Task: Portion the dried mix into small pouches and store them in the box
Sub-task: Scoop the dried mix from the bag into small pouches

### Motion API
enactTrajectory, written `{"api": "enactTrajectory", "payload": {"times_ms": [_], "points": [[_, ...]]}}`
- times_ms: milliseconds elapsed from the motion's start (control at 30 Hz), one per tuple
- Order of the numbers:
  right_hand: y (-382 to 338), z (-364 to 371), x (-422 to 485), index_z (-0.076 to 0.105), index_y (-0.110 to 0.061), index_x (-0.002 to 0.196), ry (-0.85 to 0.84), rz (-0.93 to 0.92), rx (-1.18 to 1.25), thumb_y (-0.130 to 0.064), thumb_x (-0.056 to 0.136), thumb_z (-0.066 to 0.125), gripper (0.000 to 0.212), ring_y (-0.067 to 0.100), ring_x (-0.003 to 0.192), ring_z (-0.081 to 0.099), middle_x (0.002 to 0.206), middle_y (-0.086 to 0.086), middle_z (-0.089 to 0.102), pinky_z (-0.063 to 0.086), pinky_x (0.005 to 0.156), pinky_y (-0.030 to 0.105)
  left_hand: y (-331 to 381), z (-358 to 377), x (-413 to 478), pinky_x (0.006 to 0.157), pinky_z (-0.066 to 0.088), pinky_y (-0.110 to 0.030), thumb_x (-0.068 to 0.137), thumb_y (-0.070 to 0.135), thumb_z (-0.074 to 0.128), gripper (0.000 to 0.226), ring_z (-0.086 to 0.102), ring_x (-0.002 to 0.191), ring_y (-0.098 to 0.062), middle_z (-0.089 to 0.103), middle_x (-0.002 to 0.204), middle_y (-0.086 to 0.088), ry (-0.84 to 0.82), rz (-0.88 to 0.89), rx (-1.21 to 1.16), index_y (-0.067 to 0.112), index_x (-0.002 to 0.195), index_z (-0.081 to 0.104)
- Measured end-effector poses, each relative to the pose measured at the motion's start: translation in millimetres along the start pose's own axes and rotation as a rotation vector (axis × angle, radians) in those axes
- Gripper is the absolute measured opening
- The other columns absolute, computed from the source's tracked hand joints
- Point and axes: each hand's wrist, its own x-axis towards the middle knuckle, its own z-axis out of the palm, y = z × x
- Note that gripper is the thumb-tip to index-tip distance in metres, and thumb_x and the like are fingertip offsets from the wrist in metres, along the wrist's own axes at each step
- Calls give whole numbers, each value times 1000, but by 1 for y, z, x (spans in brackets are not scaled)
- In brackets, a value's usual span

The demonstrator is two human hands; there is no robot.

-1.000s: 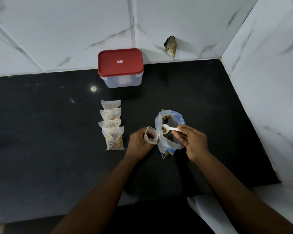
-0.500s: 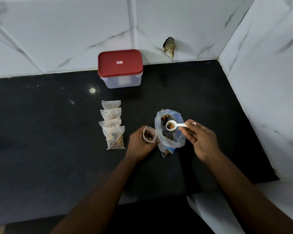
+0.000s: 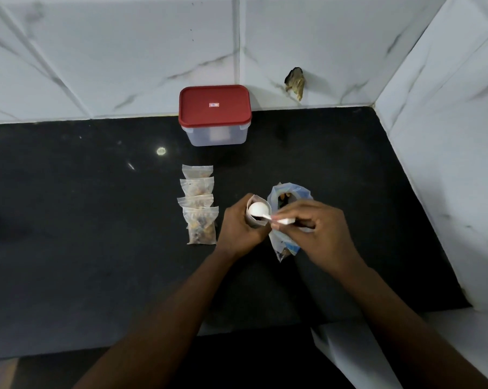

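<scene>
The thin white handle of a spoon point(image 3: 258, 210) is pinched between the thumb and the bent fingertips point(image 3: 289, 213) of the right hand point(image 3: 321, 234). This hand is held directly over the large bag point(image 3: 283, 244) and covers its middle part. The round bowl of the spoon is reached out past the left edge of the large bag and is placed over the open mouth of a small pouch point(image 3: 256, 223). Only the white rounded side of the bowl is seen, so it seems to be turned face down, but this cannot be told for sure. The small pouch is kept upright just to the left of the large bag, very close to it, and is gripped by the left hand point(image 3: 235, 230), whose fingers are curled round its body. Something dark is seen inside the small pouch, under the spoon. The large bag is stood open on the black countertop point(image 3: 68, 220), and some brown dried mix point(image 3: 283, 197) is visible in its mouth on the far side. Further to the left of the large bag, past the left hand, four filled pouches point(image 3: 199, 210) are laid in a column, each one overlapping the next. Behind the large bag and to its left, well apart from it, the clear box point(image 3: 216, 136) is set against the white marbled wall point(image 3: 111, 66), with its red lid point(image 3: 214, 106) closed on it. Far behind the large bag, a rough hole point(image 3: 294, 82) is seen in that wall.
</scene>
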Motion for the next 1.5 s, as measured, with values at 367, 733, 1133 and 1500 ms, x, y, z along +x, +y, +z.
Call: {"api": "enactTrajectory", "payload": {"times_ms": [367, 733, 1133, 1500], "points": [[17, 8, -8, 79, -17, 105, -14, -309, -179, -13, 86, 78, 19, 9, 104, 67, 111, -10, 75, 56, 89, 32, -3, -10, -4, 73, 50, -23, 76, 5, 87, 31, 67, 82, -12, 68, 87, 8, -53, 9, 0, 21, 90, 64], [-3, 10, -6, 77, -17, 101, 296, 352, 540, -14, 84, 76, 18, 17, 88, 75, 95, 5, 79, 62, 79, 30, -1, -12, -3, 76, 55, -27, 82, 8, 82, 26, 66, 84, -12, 70, 92, 2, -31, -77, 31, 10, 102, 67], [6, 1, -2, 77, -27, 95, 144, 348, 192, -28, 85, 78, 10, 7, 85, 72, 90, -8, 76, 59, 75, 23, 7, -13, -3, 77, 49, -11, 82, 6, 80, 28, 65, 87, 0, 67, 91, 11, -49, -104, 29, 19, 102, 65], [48, -34, 3, 75, -27, 97, 359, 505, 179, -31, 90, 74, 9, 12, 87, 73, 89, -10, 76, 60, 72, 29, -10, -9, -8, 78, 51, -9, 84, 4, 78, 27, 67, 90, -2, 70, 97, 6, -67, -229, 82, 20, 102, 66]]}}
